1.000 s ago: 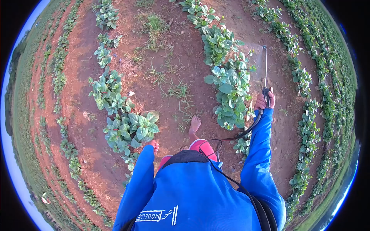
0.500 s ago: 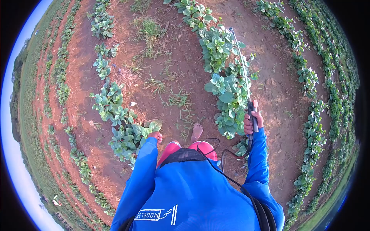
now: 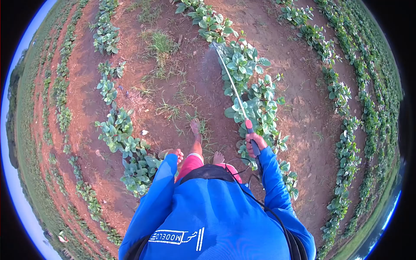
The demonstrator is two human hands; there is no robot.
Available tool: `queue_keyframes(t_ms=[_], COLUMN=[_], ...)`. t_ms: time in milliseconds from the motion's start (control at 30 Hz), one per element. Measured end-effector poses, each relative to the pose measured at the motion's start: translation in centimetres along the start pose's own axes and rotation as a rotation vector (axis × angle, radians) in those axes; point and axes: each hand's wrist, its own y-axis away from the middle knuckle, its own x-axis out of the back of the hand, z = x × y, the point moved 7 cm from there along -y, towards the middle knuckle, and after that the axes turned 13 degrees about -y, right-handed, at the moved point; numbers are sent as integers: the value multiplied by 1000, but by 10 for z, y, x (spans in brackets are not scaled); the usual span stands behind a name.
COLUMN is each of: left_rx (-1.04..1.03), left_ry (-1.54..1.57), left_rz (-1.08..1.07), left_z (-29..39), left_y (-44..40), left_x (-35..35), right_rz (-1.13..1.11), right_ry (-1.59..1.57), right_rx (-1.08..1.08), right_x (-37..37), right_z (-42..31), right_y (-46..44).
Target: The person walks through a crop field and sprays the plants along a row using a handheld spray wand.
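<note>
My right hand is wrapped round the dark handle of a spray wand. The thin metal tube points up and to the left over a row of leafy plants, and a faint mist shows at its tip. A dark hose runs from the handle back toward my waist. My left hand hangs beside the left plant row, its fingers curled; whether anything lies in them is too small to tell.
Bare feet stand on reddish soil between two plant rows. Grass tufts grow ahead on the path. More crop rows run along both sides.
The wand has swung from the right side of the right plant row across to its left, and my right hand has moved left with it. One foot has stepped forward.
</note>
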Motion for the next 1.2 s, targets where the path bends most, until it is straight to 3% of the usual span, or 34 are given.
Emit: queue_keyframes(t_ms=[67,333,567,767,1133,1200], left_rx=[-67,-135,-88,-118,-234,-96], left_ry=[-83,6,-27,24,252,247], left_rz=[36,31,-20,-10,18,2], left_z=[48,117,151,195,191,187], left_y=[15,-42,-82,-88,-119,-129], left_x=[15,102,161,199,249,254], right_rz=[41,-53,-58,-211,-452,-503], right_ry=[13,-312,-144,-138,-471,-518], right_rx=[42,151,92,6,100,116], right_x=[-18,-115,-194,-268,-307,-313], right_z=[-35,-156,-213,-238,-321,-340], right_y=[-18,-58,-117,-153,-199,-209])
